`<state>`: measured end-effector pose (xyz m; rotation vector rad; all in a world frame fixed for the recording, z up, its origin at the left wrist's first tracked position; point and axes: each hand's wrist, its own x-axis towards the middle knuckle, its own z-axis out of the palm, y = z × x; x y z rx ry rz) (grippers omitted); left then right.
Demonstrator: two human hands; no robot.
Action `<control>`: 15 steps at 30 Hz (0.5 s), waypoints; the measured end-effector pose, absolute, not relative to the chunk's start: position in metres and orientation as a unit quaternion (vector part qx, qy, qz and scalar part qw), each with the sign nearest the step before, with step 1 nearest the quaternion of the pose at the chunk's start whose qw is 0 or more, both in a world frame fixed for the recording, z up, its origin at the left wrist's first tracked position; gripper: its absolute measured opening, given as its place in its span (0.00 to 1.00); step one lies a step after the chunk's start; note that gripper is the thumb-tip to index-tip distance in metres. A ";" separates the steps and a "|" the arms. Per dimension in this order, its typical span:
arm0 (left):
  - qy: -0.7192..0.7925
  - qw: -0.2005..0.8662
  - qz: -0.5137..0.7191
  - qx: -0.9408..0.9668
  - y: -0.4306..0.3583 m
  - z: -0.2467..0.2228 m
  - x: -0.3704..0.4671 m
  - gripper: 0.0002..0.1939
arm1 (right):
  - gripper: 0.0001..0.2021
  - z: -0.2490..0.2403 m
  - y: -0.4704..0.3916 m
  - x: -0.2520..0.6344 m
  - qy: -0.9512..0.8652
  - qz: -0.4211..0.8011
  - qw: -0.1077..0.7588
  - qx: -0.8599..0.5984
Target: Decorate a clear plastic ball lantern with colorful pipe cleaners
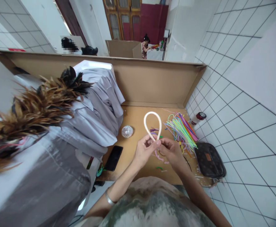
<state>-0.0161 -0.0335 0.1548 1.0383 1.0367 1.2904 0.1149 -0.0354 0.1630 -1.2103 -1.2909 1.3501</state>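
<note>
A thick white bendable strip (152,113), curved into a teardrop loop, stands up above the table between my hands. Its two ends meet at the bottom, where my left hand (145,148) pinches them between thumb and fingers. My right hand (172,150) is closed at the same crossing, its fingertips touching the strip's lower end. Below and behind the hands lie small purple and pink twisted pieces (160,156), partly hidden. A bundle of thin colourful craft strips (182,129) is spread out to the right of my hands.
On the brown table (134,157) are a clear faceted ball (127,131), a black phone (113,158) and a dark pouch (209,160). A jar (199,117) stands by the tiled wall. Grey cloth (97,104) with brown feathers (45,101) fills the left. A cardboard panel (152,82) borders the back; people sit beyond.
</note>
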 end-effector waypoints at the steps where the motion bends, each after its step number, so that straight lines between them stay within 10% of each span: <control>1: 0.431 0.569 0.557 0.425 -0.032 0.154 -0.015 0.19 | 0.15 0.162 -0.036 0.115 -0.539 0.542 0.434 -0.477; 15: 0.403 0.629 0.613 0.257 -0.026 0.157 -0.013 0.20 | 0.12 0.163 -0.043 0.106 -0.586 0.504 0.425 -0.471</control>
